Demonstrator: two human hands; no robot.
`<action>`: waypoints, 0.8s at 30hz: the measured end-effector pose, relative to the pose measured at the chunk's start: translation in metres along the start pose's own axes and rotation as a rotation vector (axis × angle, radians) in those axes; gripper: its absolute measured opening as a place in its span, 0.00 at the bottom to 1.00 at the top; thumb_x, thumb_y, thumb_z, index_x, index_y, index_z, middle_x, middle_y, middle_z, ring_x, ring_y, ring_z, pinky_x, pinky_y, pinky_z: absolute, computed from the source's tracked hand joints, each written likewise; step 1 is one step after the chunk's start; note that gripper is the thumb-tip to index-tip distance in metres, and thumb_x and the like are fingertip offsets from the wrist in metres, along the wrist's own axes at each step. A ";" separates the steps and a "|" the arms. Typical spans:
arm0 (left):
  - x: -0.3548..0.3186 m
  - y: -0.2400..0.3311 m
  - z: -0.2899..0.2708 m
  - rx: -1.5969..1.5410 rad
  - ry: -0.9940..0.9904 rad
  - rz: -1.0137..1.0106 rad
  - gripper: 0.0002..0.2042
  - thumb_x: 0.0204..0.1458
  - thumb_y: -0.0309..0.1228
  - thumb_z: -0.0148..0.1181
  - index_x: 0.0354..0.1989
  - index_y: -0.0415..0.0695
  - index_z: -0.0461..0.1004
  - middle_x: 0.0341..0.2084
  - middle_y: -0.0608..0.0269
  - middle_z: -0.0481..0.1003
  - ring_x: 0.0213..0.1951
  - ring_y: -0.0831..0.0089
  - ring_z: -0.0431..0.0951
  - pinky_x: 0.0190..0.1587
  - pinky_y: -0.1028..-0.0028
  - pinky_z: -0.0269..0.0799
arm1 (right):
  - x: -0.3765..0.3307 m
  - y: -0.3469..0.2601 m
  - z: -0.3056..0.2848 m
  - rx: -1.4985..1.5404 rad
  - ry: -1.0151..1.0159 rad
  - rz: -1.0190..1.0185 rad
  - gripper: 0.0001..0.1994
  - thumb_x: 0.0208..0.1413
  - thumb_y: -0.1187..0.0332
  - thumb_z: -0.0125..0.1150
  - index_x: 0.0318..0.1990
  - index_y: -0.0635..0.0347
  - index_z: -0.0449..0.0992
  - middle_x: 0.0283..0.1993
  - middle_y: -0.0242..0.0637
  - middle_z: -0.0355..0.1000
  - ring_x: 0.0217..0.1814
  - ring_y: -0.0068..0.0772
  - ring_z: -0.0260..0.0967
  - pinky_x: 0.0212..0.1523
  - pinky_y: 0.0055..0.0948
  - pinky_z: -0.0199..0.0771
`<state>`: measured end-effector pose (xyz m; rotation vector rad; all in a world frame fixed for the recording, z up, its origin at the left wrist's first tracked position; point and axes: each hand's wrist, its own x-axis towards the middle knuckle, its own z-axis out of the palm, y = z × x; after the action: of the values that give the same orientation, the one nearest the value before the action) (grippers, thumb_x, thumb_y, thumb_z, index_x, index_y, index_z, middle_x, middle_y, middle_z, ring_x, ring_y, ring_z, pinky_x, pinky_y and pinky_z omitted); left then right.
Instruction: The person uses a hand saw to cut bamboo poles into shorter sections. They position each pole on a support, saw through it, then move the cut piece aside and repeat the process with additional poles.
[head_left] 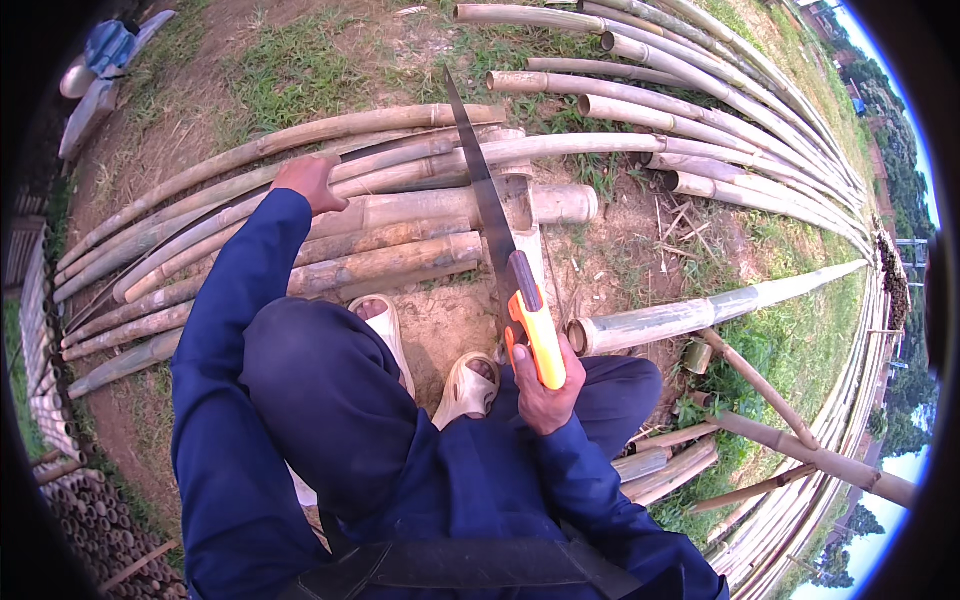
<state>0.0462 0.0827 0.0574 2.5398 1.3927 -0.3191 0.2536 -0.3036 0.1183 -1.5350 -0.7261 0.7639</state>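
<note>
My right hand (548,393) is closed around the orange and yellow handle of a handsaw (537,325). Its long dark blade points away from me, crossing over the bamboo in front. Whether the teeth touch a pole, I cannot tell. To the left, my left hand (312,184) grips a long, thin bamboo pole (400,178), thumb on the near side; some fingers are hidden. That pole runs rightward past the blade, over a thick bamboo piece (420,208) lying crosswise and an upright bamboo stub (516,200) with a cut-out side.
Several cut bamboo poles (390,265) lie left, near my sandalled feet (468,388). More long poles (680,120) stretch off at the far right. A thick pole (690,318) lies beside my right knee, near a bamboo frame (800,455). Cut bamboo ends (95,520) are stacked lower left.
</note>
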 end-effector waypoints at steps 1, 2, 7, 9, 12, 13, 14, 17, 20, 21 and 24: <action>-0.002 0.003 -0.001 0.036 0.002 -0.014 0.38 0.37 0.47 0.74 0.62 0.49 0.74 0.50 0.46 0.80 0.54 0.49 0.80 0.61 0.52 0.72 | 0.001 -0.005 0.002 0.020 -0.020 0.022 0.09 0.61 0.77 0.66 0.47 0.70 0.76 0.37 0.38 0.80 0.35 0.22 0.79 0.39 0.23 0.78; -0.004 0.007 -0.001 0.064 0.021 -0.026 0.38 0.38 0.46 0.74 0.62 0.50 0.73 0.49 0.47 0.81 0.54 0.50 0.80 0.61 0.52 0.72 | -0.001 0.004 0.000 0.000 -0.026 0.030 0.10 0.61 0.77 0.66 0.47 0.70 0.76 0.35 0.39 0.80 0.35 0.23 0.79 0.39 0.24 0.80; -0.015 0.019 0.013 0.123 0.170 -0.035 0.34 0.42 0.44 0.75 0.59 0.50 0.69 0.46 0.52 0.82 0.51 0.53 0.82 0.57 0.51 0.75 | -0.010 -0.003 -0.008 -0.221 -0.107 -0.131 0.09 0.61 0.76 0.66 0.46 0.69 0.75 0.31 0.36 0.80 0.34 0.23 0.79 0.37 0.24 0.78; -0.015 0.019 0.017 0.128 0.174 -0.037 0.31 0.43 0.44 0.75 0.56 0.49 0.69 0.45 0.53 0.82 0.50 0.53 0.82 0.52 0.53 0.77 | -0.011 -0.005 -0.008 -0.214 -0.120 -0.116 0.09 0.61 0.75 0.66 0.45 0.69 0.75 0.30 0.35 0.79 0.32 0.23 0.78 0.35 0.24 0.77; -0.014 0.019 0.019 0.136 0.169 -0.031 0.29 0.45 0.44 0.75 0.53 0.49 0.69 0.44 0.54 0.82 0.48 0.52 0.83 0.48 0.54 0.79 | -0.006 -0.003 -0.005 -0.170 -0.132 0.011 0.08 0.62 0.74 0.66 0.44 0.68 0.75 0.28 0.34 0.77 0.29 0.22 0.75 0.33 0.24 0.76; -0.011 0.020 0.017 0.139 0.163 -0.022 0.29 0.44 0.44 0.75 0.53 0.49 0.69 0.44 0.54 0.82 0.47 0.52 0.83 0.48 0.54 0.78 | 0.005 0.000 0.001 -0.156 -0.134 0.009 0.08 0.62 0.73 0.67 0.44 0.68 0.75 0.27 0.33 0.76 0.28 0.22 0.74 0.33 0.24 0.75; -0.012 0.021 0.018 0.141 0.152 -0.013 0.29 0.44 0.44 0.75 0.53 0.49 0.69 0.43 0.53 0.82 0.47 0.52 0.83 0.48 0.54 0.78 | 0.015 0.002 0.009 -0.142 -0.137 0.012 0.08 0.62 0.73 0.67 0.44 0.68 0.75 0.26 0.32 0.75 0.28 0.21 0.73 0.32 0.24 0.75; -0.011 0.017 0.027 0.157 0.225 0.008 0.28 0.45 0.44 0.74 0.52 0.49 0.69 0.42 0.53 0.82 0.46 0.51 0.84 0.47 0.54 0.78 | 0.061 0.006 0.033 -0.104 -0.200 0.027 0.08 0.63 0.72 0.67 0.36 0.66 0.75 0.23 0.30 0.70 0.29 0.18 0.72 0.31 0.25 0.72; -0.013 0.014 0.024 0.132 0.250 -0.005 0.28 0.44 0.43 0.75 0.51 0.49 0.69 0.42 0.52 0.82 0.45 0.51 0.84 0.47 0.54 0.79 | 0.060 0.001 0.030 -0.204 -0.203 0.032 0.06 0.62 0.73 0.67 0.38 0.68 0.77 0.25 0.33 0.74 0.31 0.21 0.75 0.33 0.25 0.74; -0.015 0.014 0.025 0.136 0.233 -0.001 0.28 0.44 0.43 0.75 0.51 0.49 0.70 0.42 0.52 0.82 0.45 0.51 0.84 0.47 0.54 0.79 | 0.043 0.002 0.021 -0.209 -0.201 0.035 0.06 0.62 0.74 0.67 0.40 0.69 0.78 0.26 0.34 0.76 0.31 0.22 0.76 0.34 0.26 0.75; -0.013 0.011 0.026 0.127 0.234 -0.001 0.28 0.44 0.43 0.75 0.51 0.50 0.70 0.42 0.52 0.83 0.45 0.51 0.84 0.47 0.54 0.78 | -0.015 0.000 -0.004 -0.241 -0.189 -0.049 0.09 0.61 0.75 0.66 0.47 0.70 0.80 0.31 0.39 0.80 0.33 0.25 0.78 0.37 0.27 0.76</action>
<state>0.0466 0.0584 0.0379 2.7538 1.4973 -0.1163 0.2482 -0.3180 0.1191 -1.6681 -1.0234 0.8144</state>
